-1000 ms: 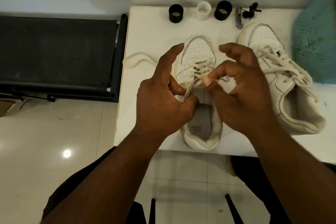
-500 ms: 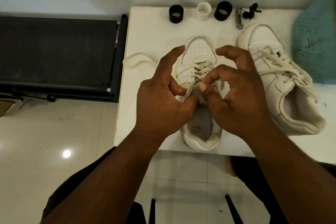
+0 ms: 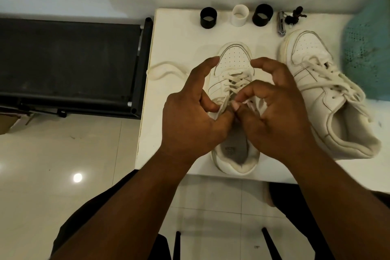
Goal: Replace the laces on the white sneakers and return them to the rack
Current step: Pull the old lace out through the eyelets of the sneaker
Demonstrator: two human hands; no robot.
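A white sneaker [image 3: 234,63] stands toe-away at the middle of the white table [image 3: 175,34], partly laced with a cream lace [image 3: 234,83]. My left hand [image 3: 190,116] pinches one strand of that lace over the tongue, index finger stretched toward the toe. My right hand [image 3: 278,116] pinches the lace end beside it, thumb and fingertip meeting over the eyelets. The two hands touch and hide the shoe's middle. A second white sneaker [image 3: 320,95], fully laced, lies to the right. A loose cream lace [image 3: 162,69] curls at the table's left edge.
Two black rings [image 3: 208,17] [image 3: 262,15] and a white ring [image 3: 240,15] line the table's far edge, beside a metal clip tool [image 3: 281,24] and a small black item [image 3: 294,17]. A teal mesh basket [image 3: 369,48] stands at right. A black treadmill [image 3: 69,63] lies left of the table.
My right hand has moved left and down until its fingertips meet my left hand over the eyelets. My left hand has kept its hold on the lace.
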